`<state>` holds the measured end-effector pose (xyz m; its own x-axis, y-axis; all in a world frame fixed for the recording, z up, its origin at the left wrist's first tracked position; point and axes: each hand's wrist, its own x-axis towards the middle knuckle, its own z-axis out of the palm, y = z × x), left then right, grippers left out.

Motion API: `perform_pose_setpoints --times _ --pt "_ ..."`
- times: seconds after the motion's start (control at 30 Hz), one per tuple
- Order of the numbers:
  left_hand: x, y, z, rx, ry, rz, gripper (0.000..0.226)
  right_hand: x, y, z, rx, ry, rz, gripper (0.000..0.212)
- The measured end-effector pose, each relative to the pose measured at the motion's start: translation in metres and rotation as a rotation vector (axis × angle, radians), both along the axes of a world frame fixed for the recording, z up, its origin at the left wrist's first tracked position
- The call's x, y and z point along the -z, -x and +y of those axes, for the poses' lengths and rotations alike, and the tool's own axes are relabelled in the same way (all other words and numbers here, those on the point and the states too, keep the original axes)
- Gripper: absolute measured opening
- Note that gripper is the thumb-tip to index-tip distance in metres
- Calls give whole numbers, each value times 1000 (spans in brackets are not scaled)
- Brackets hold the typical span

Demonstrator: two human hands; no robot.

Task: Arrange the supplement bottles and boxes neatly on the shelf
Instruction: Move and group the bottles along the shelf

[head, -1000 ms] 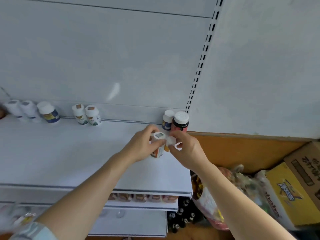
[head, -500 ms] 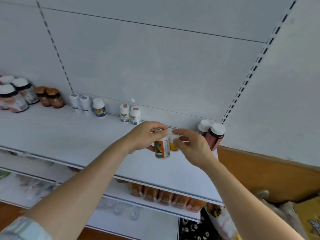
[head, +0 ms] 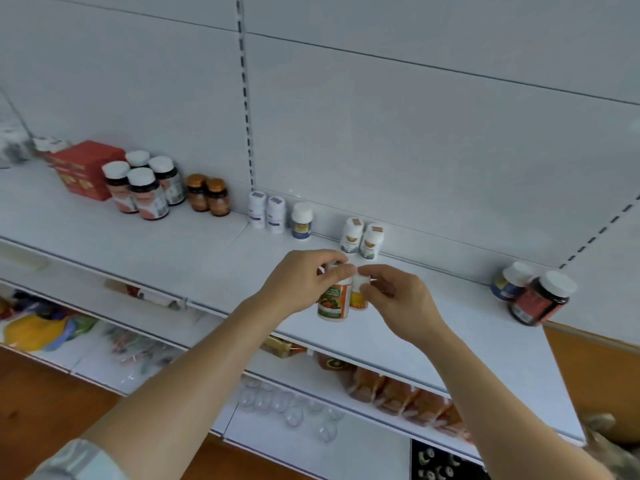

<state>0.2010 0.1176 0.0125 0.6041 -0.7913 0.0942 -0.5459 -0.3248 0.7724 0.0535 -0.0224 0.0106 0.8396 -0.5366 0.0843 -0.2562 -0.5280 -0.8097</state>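
My left hand (head: 302, 278) grips the top of a white bottle with an orange and green label (head: 333, 301), held just above the white shelf (head: 194, 251). My right hand (head: 394, 299) pinches the cap of a smaller yellow-labelled bottle (head: 358, 296) right beside it. Along the shelf's back stand two white bottles with gold caps (head: 362, 239), a blue-labelled bottle (head: 301, 221), two plain white bottles (head: 266, 211), two amber bottles (head: 207, 195), several dark bottles with white caps (head: 142, 187) and a red box (head: 85, 169).
At the shelf's right end stand a dark red-labelled bottle (head: 540, 299) and a blue one (head: 510, 282). Lower shelves hold orange packets (head: 398, 389), clear cups (head: 294, 410) and coloured items (head: 38, 330). Wooden floor lies below left.
The view has swung left, bringing the red box and dark bottles into sight. Both hands have carried the two bottles leftward along the shelf, away from the bottles at the right end.
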Motion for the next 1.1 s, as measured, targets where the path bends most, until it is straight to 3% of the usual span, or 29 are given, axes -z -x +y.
perform_pose_setpoints --times 0.2,0.4,0.63,1.1 --pt "9 -56 39 -112 -11 8 48 0 -65 29 -101 -26 14 24" --pt "12 -119 81 -308 18 87 51 6 -151 50 -247 -66 -9 26" --pt "-4 -175 134 -522 30 -48 42 4 -246 90 -395 -150 -59 24" --pt "-13 -298 308 -712 44 -59 39 -2 -409 254 -652 -96 -76 26"
